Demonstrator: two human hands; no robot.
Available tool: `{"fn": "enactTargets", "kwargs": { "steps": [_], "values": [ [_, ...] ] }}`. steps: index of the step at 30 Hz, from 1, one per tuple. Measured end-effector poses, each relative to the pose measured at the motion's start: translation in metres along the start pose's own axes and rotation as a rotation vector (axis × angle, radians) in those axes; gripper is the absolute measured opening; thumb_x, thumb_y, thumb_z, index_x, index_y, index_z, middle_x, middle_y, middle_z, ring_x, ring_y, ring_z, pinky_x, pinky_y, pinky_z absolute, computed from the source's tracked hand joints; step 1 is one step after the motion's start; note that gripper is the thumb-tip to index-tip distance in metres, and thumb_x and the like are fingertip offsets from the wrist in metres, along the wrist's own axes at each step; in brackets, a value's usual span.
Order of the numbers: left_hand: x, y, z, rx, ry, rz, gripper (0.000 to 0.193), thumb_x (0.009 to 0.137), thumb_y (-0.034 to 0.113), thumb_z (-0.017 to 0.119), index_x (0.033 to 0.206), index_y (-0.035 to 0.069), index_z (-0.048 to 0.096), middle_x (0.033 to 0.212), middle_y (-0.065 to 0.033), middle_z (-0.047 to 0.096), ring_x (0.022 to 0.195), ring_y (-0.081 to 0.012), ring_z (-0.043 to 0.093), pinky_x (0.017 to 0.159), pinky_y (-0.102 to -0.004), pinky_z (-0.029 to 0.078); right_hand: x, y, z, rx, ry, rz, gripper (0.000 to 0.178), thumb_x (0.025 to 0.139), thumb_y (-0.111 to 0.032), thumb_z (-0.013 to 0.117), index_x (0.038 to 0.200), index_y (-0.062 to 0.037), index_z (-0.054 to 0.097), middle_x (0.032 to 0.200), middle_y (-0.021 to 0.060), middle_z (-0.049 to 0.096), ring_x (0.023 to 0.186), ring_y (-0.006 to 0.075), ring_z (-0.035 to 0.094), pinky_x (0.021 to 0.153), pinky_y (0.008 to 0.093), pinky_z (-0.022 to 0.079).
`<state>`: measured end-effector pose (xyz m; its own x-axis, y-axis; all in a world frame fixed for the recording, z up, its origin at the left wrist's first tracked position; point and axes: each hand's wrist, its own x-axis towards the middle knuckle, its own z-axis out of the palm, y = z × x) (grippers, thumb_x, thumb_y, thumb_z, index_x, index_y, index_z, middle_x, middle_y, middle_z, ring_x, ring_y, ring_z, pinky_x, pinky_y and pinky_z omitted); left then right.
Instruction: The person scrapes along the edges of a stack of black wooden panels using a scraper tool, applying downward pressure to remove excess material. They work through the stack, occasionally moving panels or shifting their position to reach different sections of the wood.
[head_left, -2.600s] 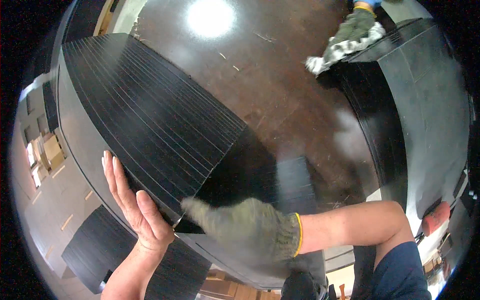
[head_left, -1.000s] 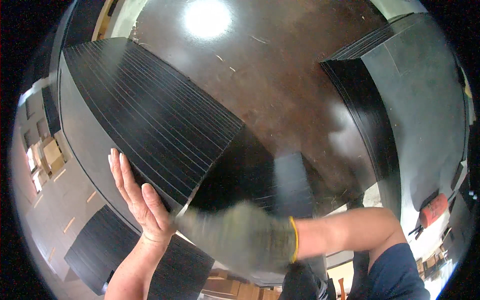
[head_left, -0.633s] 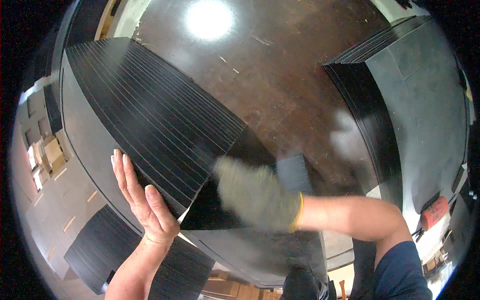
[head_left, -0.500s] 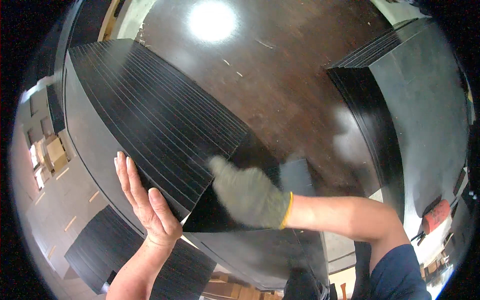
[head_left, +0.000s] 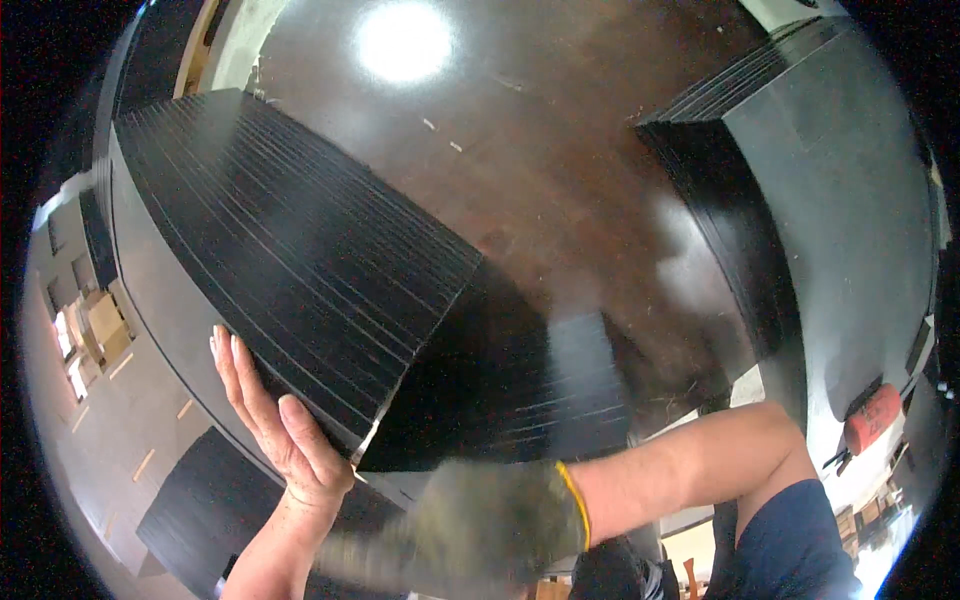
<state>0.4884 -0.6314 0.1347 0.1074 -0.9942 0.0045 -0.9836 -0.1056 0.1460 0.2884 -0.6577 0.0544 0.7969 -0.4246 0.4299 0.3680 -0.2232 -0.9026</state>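
A long stack of black boards or sheets [head_left: 300, 230], its edges showing as pale parallel lines, leans at the left on a dark brown tabletop [head_left: 560, 170]. My bare left hand [head_left: 285, 425] lies against its near left side, fingers stretched and thumb apart. My right hand [head_left: 470, 525], in a grey-green work glove with a yellow cuff, is just below the stack's near end. Motion smears its fingers, so I cannot make out whether it holds anything. A glossy black surface [head_left: 480, 370] shows between the stack's end and the glove.
Another stack of boards, with a grey top [head_left: 840, 200] and black edges, stands at the right. A red cylinder [head_left: 872, 418] sits near its close end. Below my left arm is another dark stack [head_left: 200, 510]. Cardboard boxes [head_left: 105, 325] stand at the far left.
My gloved right hand has swept down and nearer me, away from the stack's end. My left hand stays against the side. The whole view has shifted slightly.
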Motion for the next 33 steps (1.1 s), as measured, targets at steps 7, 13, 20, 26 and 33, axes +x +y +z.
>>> {"fn": "enactTargets", "kwargs": {
  "steps": [7,13,20,26,33],
  "values": [
    [-0.001,0.000,-0.001,-0.006,0.013,-0.022,0.058,0.105,0.032,0.028,0.151,-0.002,0.029,0.159,-0.0231,0.025,0.149,-0.0370,0.022,0.121,-0.0465,0.015,-0.062,0.143,-0.007,0.506,0.850,0.943,0.017,0.096,-0.020,0.057,0.108,-0.0082,0.059,0.071,0.0041,0.058,0.058,0.0136,0.057,0.050,0.0309,0.047],
    [0.000,-0.001,0.000,0.010,0.010,-0.016,0.059,0.105,0.034,0.028,0.152,-0.001,0.029,0.159,-0.0226,0.025,0.149,-0.0360,0.022,0.121,-0.0460,0.015,-0.073,0.190,0.023,-0.474,0.220,1.069,0.015,0.093,-0.015,0.054,0.103,-0.0056,0.061,0.097,0.0278,0.065,0.092,0.0442,0.065,0.081,0.0469,0.053],
    [-0.001,-0.001,-0.001,0.008,0.003,-0.016,0.060,0.104,0.035,0.028,0.151,-0.002,0.029,0.159,-0.0229,0.025,0.149,-0.0365,0.022,0.121,-0.0463,0.015,-0.057,0.176,0.008,-0.410,-0.001,1.366,0.022,0.088,-0.016,0.056,0.107,-0.0053,0.062,0.095,0.0198,0.071,0.092,0.0421,0.068,0.074,0.0532,0.053],
    [-0.001,0.000,0.000,-0.006,0.018,-0.021,0.060,0.104,0.034,0.029,0.151,-0.004,0.029,0.158,-0.0241,0.026,0.148,-0.0375,0.023,0.121,-0.0468,0.016,-0.058,0.173,0.001,-0.420,0.154,1.327,0.024,0.089,-0.019,0.053,0.108,-0.0066,0.062,0.098,0.0212,0.070,0.092,0.0404,0.068,0.076,0.0506,0.055],
    [-0.001,0.001,-0.001,0.044,0.008,-0.026,0.061,0.104,0.035,0.026,0.151,-0.004,0.028,0.158,-0.0249,0.026,0.148,-0.0381,0.023,0.121,-0.0467,0.016,-0.050,0.168,-0.003,-0.530,0.097,1.189,0.021,0.089,-0.018,0.054,0.094,-0.0060,0.071,0.091,0.0221,0.071,0.089,0.0410,0.069,0.076,0.0507,0.055]
  ]
}}
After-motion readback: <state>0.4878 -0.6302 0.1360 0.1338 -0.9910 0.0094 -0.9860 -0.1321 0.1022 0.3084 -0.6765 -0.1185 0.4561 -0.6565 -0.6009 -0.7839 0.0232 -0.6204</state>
